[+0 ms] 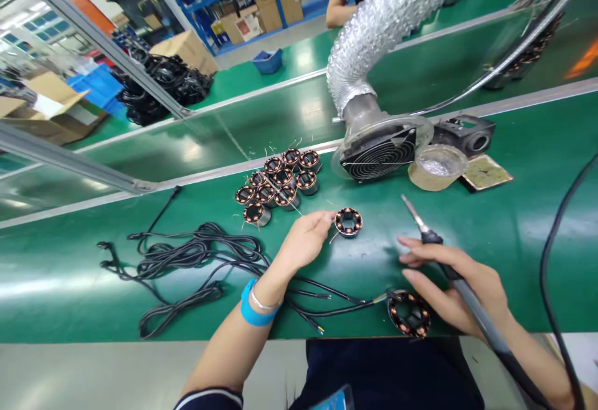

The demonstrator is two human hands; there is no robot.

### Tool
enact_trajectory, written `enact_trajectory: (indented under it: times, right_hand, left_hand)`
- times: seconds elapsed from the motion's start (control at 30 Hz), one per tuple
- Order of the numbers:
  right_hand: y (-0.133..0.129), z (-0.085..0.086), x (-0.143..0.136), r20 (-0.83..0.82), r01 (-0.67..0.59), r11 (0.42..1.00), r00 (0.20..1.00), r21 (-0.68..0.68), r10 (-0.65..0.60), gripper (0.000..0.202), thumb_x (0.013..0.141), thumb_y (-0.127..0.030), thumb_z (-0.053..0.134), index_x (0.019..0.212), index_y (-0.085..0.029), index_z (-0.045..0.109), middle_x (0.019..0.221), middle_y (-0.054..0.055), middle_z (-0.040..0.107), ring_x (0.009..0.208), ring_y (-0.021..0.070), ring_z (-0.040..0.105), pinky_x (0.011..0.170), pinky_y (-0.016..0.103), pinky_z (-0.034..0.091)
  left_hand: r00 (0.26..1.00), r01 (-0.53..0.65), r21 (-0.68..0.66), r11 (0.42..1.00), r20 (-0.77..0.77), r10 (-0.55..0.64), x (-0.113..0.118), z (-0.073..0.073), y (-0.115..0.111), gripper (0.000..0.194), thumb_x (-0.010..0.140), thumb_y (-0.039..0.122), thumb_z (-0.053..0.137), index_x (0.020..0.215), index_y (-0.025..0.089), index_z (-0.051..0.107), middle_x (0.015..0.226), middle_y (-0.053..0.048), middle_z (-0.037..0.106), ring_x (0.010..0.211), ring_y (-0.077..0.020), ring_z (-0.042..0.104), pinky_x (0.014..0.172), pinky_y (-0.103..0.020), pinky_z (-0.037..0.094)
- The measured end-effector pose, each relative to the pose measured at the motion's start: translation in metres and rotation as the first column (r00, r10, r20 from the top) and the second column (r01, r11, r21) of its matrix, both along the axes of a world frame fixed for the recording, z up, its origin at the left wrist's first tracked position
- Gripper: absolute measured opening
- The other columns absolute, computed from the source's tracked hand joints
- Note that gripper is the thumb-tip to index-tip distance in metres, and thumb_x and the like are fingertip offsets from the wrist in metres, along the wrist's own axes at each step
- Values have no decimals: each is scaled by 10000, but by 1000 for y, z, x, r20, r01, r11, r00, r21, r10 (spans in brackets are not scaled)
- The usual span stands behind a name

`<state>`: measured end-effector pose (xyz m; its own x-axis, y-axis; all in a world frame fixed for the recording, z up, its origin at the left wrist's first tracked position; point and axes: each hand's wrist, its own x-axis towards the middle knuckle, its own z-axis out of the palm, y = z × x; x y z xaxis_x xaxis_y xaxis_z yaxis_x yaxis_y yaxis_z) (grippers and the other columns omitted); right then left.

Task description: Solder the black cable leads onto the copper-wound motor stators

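My left hand (306, 238), with a blue band on its wrist, has its thumb and fingertips closed at the left edge of a small motor stator (348, 232) wound with copper. A thin pale wire runs up-left from the hand. In my right hand (460, 279) lies a soldering iron (460, 282), its tip pointing up-left, apart from the stator. The right fingers are stretched forward, the handle resting between thumb and index finger. Below, near the table's front edge, a second stator (409, 314) has a black cable (336, 312) with coloured wires at it.
Several stators (283, 179) stand clustered at the back. Coiled black power cords (200, 251) lie left. A fume extractor fan (380, 157) on a silver duct (387, 20), a round tub (436, 167) and a square yellowish pad (486, 172) stand at back right. A co-worker's arm (340, 10) shows beyond.
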<state>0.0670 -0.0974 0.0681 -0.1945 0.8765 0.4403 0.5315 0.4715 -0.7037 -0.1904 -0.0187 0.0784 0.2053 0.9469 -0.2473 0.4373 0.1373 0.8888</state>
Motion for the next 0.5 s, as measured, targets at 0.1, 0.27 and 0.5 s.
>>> enact_trajectory:
  times: [0.1, 0.27, 0.5]
  right_hand:
    - [15, -4, 6, 134, 16, 999, 991, -41, -11, 420, 828, -280, 745, 1198, -238, 551, 1276, 79, 666, 1025, 226, 714, 898, 310, 598]
    - [22, -10, 2, 135, -112, 980, 982, -166, 135, 528, 822, -282, 742, 1275, -257, 473, 1356, 81, 615, 1162, 238, 656, 911, 308, 597]
    - [16, -9, 10, 131, -84, 976, 985, -201, 112, 615, 783, -257, 756, 1324, -238, 466, 1277, 90, 656, 1078, 244, 695, 827, 300, 612]
  left_hand:
    - [973, 205, -153, 967, 141, -184, 14, -2, -13, 476, 972, 428, 373, 1173, 125, 680, 520, 50, 450, 484, -112, 397, 526, -233, 326]
    - [971, 237, -46, 970, 20, -236, 29, 10, -15, 391, 958, 441, 425, 1065, 154, 667, 615, 39, 464, 590, -123, 416, 578, -242, 316]
    - [871, 489, -170, 855, 42, -490, 34, 19, 3, 337, 907, 422, 507, 755, 145, 625, 616, 35, 488, 589, -101, 380, 567, -232, 301]
